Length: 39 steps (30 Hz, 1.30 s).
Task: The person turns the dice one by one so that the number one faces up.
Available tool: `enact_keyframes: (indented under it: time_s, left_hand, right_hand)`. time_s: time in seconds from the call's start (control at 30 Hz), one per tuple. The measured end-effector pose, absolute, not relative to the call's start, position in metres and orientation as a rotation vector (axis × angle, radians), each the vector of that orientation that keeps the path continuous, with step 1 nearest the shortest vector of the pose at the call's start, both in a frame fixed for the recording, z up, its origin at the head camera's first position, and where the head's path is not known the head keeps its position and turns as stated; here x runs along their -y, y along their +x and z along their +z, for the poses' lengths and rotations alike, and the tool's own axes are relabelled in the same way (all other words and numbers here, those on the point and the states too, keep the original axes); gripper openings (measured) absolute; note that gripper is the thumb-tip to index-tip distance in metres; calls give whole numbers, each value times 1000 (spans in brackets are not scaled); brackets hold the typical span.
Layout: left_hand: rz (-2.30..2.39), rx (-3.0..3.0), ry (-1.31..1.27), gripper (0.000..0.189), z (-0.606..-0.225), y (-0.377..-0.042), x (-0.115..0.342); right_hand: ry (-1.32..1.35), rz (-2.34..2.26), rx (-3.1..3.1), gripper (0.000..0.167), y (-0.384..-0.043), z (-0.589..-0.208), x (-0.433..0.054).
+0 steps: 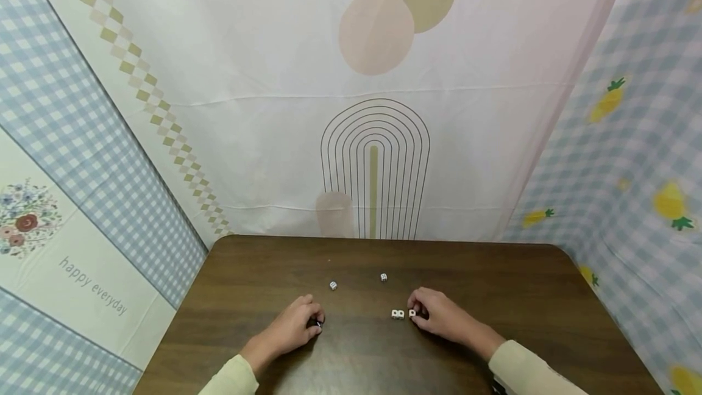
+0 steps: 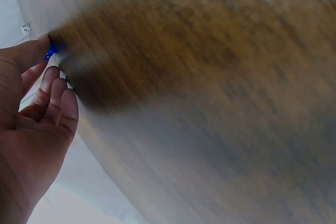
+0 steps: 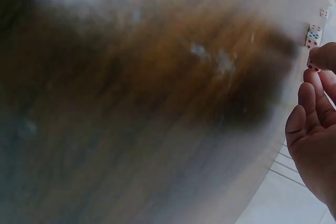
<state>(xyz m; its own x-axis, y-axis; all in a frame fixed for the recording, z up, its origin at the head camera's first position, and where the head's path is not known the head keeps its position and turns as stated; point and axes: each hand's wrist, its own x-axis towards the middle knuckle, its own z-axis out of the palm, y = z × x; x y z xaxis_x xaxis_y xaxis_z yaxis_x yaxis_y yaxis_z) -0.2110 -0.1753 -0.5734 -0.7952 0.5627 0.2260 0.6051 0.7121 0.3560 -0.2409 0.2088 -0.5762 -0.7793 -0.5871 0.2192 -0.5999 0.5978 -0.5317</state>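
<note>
My left hand point(image 1: 296, 323) is low over the left half of the table, pinching a small blue die point(image 2: 51, 52) between thumb and fingers; most of that die is hidden. On the right, my right hand point(image 1: 441, 316) pinches a white die point(image 1: 412, 313) with red pips point(image 3: 313, 67), close to the tabletop. Just left of this die, with a small gap between, two white dice point(image 1: 397, 314) stand side by side. Farther back are two separate white dice, one die point(image 1: 333, 285) beyond my left hand and another die point(image 1: 383, 277) nearer the middle.
The dark brown wooden table point(image 1: 351, 358) has rounded far corners. Behind its far edge hangs a pale patterned cloth point(image 1: 263, 157). Blue checked cloths hang at the left point(image 1: 104, 72) and the right point(image 1: 631, 200).
</note>
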Motion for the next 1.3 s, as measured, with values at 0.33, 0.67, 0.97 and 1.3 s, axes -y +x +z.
enact_keyframes:
  time_s: [0.33,0.67,0.97,1.3]
  left_hand:
    - [-636,2799,-971,22,-572,-212,176]
    - [-630,2811,-965,22,-574,-212,175]
    - [-632,2819,-960,22,-572,-211,175]
    - [-622,2829,-964,20,-572,-212,175]
  right_hand:
    - [1037,890,2804,23,-239,-580,-200]
    - [1031,860,2786,25,-239,-584,-194]
    - [1042,866,2797,25,-238,-581,-196]
    - [1005,939,2807,21,-250,-567,-203]
